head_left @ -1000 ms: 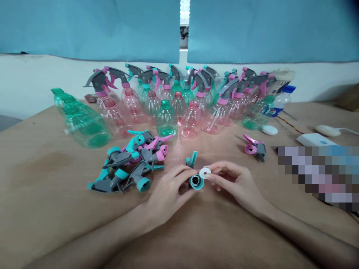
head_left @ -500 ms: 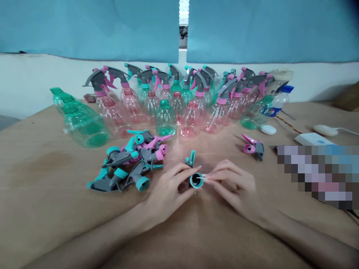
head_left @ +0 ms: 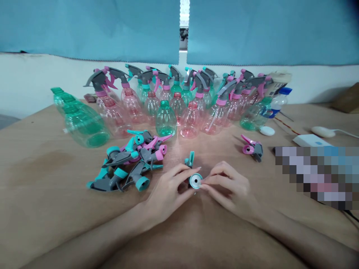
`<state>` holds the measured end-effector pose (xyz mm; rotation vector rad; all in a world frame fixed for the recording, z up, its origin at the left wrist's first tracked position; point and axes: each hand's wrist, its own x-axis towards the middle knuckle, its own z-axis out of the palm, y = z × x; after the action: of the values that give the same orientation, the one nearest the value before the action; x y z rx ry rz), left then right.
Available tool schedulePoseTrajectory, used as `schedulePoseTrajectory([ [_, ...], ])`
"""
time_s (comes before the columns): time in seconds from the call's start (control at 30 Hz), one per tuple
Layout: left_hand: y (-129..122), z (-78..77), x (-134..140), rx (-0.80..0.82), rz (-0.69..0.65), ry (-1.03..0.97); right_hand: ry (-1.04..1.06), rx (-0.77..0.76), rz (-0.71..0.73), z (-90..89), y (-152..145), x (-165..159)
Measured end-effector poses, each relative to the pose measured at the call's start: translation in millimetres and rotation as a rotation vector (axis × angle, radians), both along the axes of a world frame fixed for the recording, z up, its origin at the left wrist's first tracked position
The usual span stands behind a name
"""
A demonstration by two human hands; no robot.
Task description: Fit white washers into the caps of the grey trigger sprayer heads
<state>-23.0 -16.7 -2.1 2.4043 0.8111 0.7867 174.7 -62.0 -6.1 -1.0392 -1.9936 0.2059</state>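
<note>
My left hand (head_left: 166,192) grips a grey and teal trigger spray head (head_left: 190,160), its round collar turned up toward me. A white washer (head_left: 192,182) with a dark centre hole lies across the collar's mouth, inside the teal rim. The fingertips of my right hand (head_left: 228,185) are pinched together at the washer's right edge. To the left of my hands is a pile of loose spray heads (head_left: 123,160) in grey with teal or pink parts. Another spray head, pink and grey (head_left: 254,147), lies apart at the right.
Behind my hands stand several clear pink bottles (head_left: 192,121) and green bottles (head_left: 165,119), many with spray heads on. Tilted green bottles (head_left: 84,123) are at the left. At the right are a white round object (head_left: 267,130), a white box (head_left: 311,141) and a blurred-out item (head_left: 319,172).
The white washer, seen edge-on in my right fingers before, now lies flat over the collar's opening. My left hand has stayed almost still.
</note>
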Motion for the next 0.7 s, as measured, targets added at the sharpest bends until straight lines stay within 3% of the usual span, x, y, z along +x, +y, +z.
schedulePoseTrajectory([
  [0.4, -3.9, -2.9, -0.5, 0.236, 0.036, 0.053, -0.018, -0.149, -0.018, 1.8, 1.0, -1.4],
  [0.7, -2.6, -3.9, 1.2, 0.256, 0.038, 0.044, -0.024, -0.248, -0.035, 0.8, 3.3, -2.4],
])
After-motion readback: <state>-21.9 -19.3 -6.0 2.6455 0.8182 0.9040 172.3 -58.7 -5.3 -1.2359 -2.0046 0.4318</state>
